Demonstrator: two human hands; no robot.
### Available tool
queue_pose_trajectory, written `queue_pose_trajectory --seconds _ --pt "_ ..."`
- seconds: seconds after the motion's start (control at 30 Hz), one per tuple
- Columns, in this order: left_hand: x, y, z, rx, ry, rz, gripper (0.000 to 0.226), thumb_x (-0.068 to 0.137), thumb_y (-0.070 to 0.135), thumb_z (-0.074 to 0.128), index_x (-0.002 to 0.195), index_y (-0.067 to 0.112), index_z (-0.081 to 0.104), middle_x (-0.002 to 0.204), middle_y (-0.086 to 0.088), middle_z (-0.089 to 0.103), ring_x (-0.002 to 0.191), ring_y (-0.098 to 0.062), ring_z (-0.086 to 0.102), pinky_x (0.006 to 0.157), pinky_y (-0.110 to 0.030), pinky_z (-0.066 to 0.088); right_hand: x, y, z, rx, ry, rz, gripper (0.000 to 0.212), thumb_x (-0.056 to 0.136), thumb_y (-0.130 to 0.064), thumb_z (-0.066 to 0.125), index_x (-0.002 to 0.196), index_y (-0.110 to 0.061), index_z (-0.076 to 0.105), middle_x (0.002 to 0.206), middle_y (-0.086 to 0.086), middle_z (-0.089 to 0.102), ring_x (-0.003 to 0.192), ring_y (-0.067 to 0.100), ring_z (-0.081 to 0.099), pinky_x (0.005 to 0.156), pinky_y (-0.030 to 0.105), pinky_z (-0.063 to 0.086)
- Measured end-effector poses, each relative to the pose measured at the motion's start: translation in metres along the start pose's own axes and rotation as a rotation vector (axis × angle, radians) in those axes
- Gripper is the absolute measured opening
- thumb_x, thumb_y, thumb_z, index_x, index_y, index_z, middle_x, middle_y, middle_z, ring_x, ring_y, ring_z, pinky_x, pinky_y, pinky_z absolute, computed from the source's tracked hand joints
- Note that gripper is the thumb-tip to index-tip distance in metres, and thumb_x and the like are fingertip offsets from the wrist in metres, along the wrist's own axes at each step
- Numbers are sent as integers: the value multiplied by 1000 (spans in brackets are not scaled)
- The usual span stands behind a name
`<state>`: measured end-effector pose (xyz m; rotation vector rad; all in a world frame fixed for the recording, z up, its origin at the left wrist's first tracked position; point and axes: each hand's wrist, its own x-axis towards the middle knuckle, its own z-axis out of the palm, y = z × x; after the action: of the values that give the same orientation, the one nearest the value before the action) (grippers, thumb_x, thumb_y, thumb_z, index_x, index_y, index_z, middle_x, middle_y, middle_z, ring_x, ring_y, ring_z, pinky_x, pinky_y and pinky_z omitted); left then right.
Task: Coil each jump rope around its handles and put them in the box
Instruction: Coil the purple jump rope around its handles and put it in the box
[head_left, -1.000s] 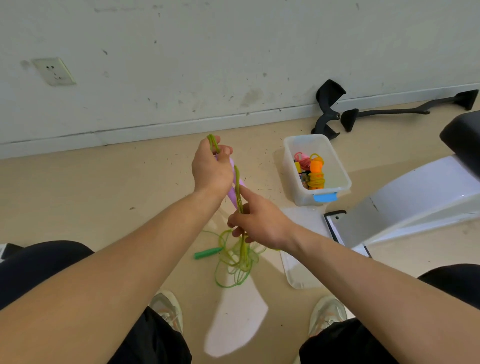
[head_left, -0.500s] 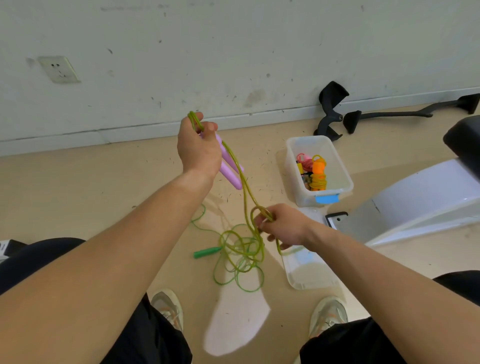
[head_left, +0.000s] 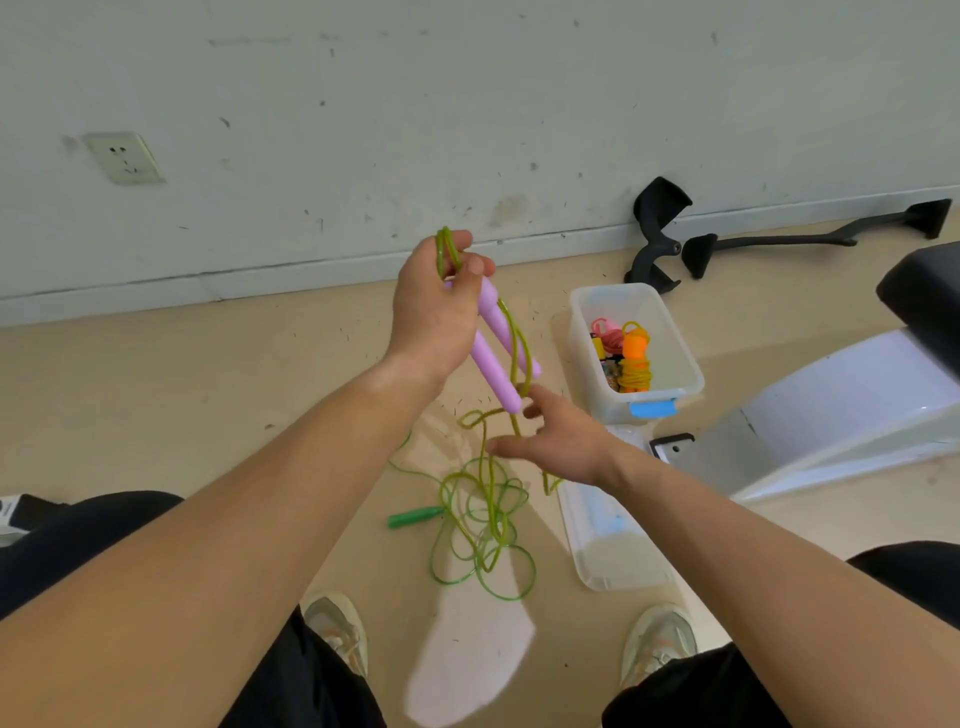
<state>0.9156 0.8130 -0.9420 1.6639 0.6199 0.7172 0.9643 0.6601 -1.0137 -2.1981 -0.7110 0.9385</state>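
My left hand (head_left: 434, 306) grips two purple handles (head_left: 493, 353) side by side, with a loop of yellow-green rope (head_left: 488, 525) pinched at their top. The rope runs down past the handles into a loose tangle on the floor. My right hand (head_left: 558, 441) is just below the handles, fingers spread, with the rope passing by its fingers. A green handle (head_left: 413, 518) of another rope lies on the floor. The clear box (head_left: 680, 358) at the right holds coiled orange, yellow and pink ropes.
The box lid (head_left: 602, 545) lies on the floor before my right shoe (head_left: 657, 642). A white machine part (head_left: 831, 415) stands at the right. Black metal pieces (head_left: 660, 228) lie by the wall. My left shoe (head_left: 337, 631) is below the rope tangle.
My right hand rose from the tangle toward the handle ends and spread its fingers, loosening its pinch on the rope. My left hand tilted the handles slightly.
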Motion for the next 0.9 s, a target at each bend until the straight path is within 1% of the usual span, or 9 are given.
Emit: queue_pose_trajectory --seconds 0.1,0.2,0.3,0.4,0.5,0.6,0.7,0.8,0.9 --pt "-1 1 -1 -40 -33 -1 23 100 12 50 122 14 57 95 5 70 98 -18 68 97 -45 52 3 -14 1 206 63 -76 26 86 -43 72 92 -18 66 76 -8 52 70 12 49 67 25 38" --pt "4 -1 -7 -49 47 7 23 99 11 49 121 15 57 92 9 68 94 -13 68 96 -45 53 3 -20 6 406 14 -160 24 85 -34 72 95 -12 71 78 6 63 74 14 49 69 28 38" --pt "9 -4 -12 25 151 23 25 100 11 47 123 17 56 90 15 66 89 0 62 95 -30 50 2 -23 8 526 34 -201 19 92 -22 70 100 -6 65 75 6 71 76 19 64 71 29 44" --pt "12 -3 -14 119 146 56 27 101 12 45 126 16 55 92 16 65 90 6 59 84 -10 45 1 -24 3 491 107 -184 31 93 -39 67 106 -11 63 71 1 67 70 17 68 77 34 52" --pt "9 -3 -16 171 75 76 27 103 17 43 128 20 52 101 12 67 100 -4 63 91 -16 43 0 -21 -8 369 212 -159 35 100 -44 53 88 -12 61 62 -3 54 59 13 60 70 37 49" --pt "2 -8 -10 205 46 90 29 104 20 38 130 20 50 95 4 69 81 -4 69 82 -7 43 -5 -30 -11 456 172 -199 39 105 -29 45 71 -11 48 54 -1 46 52 20 49 63 38 45" --pt "-2 -15 0 239 173 152 29 103 14 43 130 14 54 91 8 64 74 6 61 77 -4 42 -15 -49 12 623 36 -221 37 107 -21 36 74 -11 48 49 -1 41 47 18 39 56 32 40" --pt "-4 -17 8 204 212 111 23 102 11 45 120 11 57 91 12 61 77 18 55 77 2 34 -17 -51 36 552 31 -280 34 109 -22 32 83 -12 51 55 1 47 51 18 43 55 32 42" --pt "-5 -16 11 93 228 -19 29 101 16 46 128 14 56 92 20 62 93 4 59 94 -16 42 -14 -41 42 481 15 -316 30 108 -18 32 84 -17 51 61 5 52 57 18 47 60 33 44"
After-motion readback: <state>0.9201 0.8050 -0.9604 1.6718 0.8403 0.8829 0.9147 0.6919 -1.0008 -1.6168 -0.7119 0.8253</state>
